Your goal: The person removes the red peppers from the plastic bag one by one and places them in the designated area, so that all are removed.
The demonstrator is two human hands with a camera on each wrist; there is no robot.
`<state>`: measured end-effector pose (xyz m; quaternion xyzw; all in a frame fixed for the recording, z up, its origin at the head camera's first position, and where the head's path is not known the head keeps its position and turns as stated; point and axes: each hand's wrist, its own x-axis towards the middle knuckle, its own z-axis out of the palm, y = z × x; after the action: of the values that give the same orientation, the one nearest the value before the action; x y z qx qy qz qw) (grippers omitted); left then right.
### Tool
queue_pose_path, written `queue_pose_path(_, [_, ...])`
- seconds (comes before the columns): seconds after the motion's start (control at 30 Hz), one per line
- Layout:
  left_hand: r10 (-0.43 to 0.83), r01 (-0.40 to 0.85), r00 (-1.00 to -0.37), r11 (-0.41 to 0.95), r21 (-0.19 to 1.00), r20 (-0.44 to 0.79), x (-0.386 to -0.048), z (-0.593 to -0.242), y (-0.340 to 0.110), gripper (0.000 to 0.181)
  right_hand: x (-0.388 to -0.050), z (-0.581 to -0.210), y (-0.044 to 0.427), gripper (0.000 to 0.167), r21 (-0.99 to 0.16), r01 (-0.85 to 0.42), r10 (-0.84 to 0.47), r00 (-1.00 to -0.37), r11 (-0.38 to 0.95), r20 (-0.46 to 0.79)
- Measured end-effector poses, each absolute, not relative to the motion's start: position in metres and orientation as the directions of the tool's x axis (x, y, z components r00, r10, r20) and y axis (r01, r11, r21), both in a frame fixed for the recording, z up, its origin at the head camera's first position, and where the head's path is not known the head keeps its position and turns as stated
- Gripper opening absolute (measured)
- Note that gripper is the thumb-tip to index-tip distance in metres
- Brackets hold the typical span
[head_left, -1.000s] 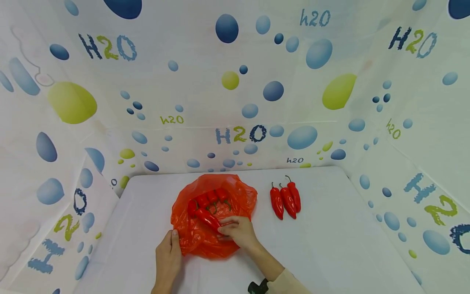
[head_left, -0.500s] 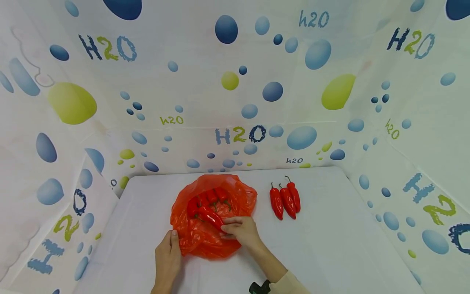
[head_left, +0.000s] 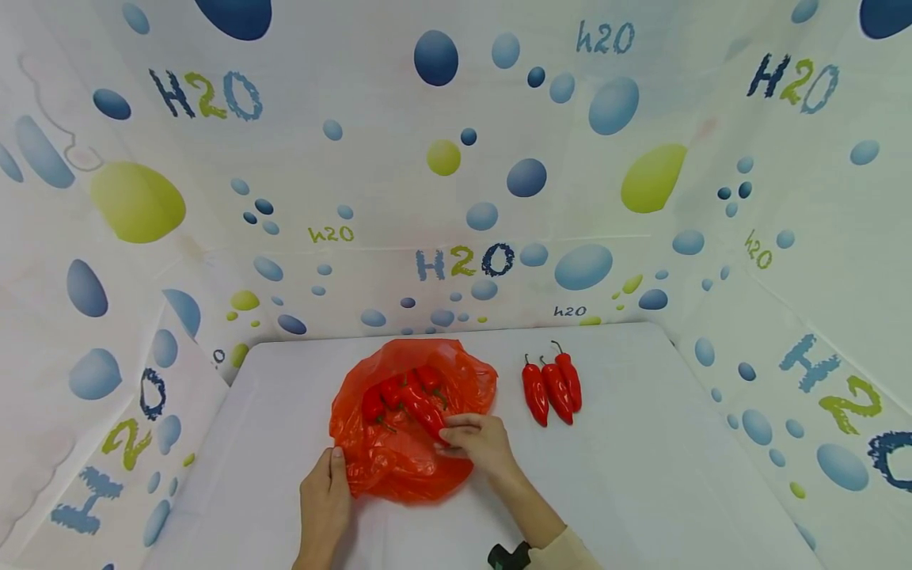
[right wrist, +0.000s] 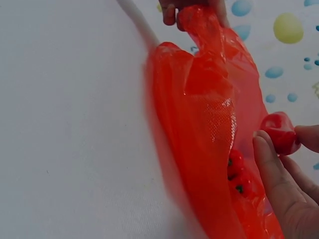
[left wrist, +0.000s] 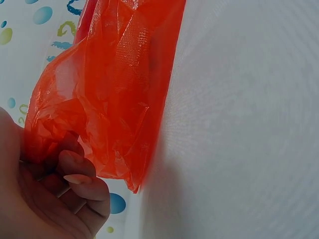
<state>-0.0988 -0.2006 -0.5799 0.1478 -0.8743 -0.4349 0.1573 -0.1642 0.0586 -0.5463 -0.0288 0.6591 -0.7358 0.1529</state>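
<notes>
An orange-red plastic bag [head_left: 409, 479] lies with its mouth toward me in the head view. My left hand [head_left: 325, 487] pinches its left edge; in the left wrist view the thumb and curled fingers gather the thin film [left wrist: 119, 99]. Over the bag's opening, my right hand [head_left: 484, 447] pinches a glossy red chili pepper [head_left: 425, 409] by its lower end, the stem end pointing away into the bag. The right wrist view shows that pepper [right wrist: 280, 132] between thumb and fingers. Several other red peppers [head_left: 374, 404] with green stems lie inside, partly covered by the bag.
Three red chili peppers [head_left: 558, 392] lie side by side at the back right of the white table [head_left: 641, 475]. A white wall covering [head_left: 385, 182] with blue and green dots and H2O lettering stands behind and at both sides.
My right hand has shifted a little right and away, carrying the pepper rightward across the bag's opening, closer to the peppers at the back. My left hand stays at the bag's edge.
</notes>
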Motion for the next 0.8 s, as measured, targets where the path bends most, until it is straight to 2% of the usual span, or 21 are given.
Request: queue_pose_path(0.8, [-0.392, -0.140, -0.913, 0.568, 0.811, 0.116, -0.098, -0.576, -0.200, 0.042, -0.178, -0.547, 0.092, 0.039, -0.965, 0.197, -0.113, -0.977, -0.175, -0.179])
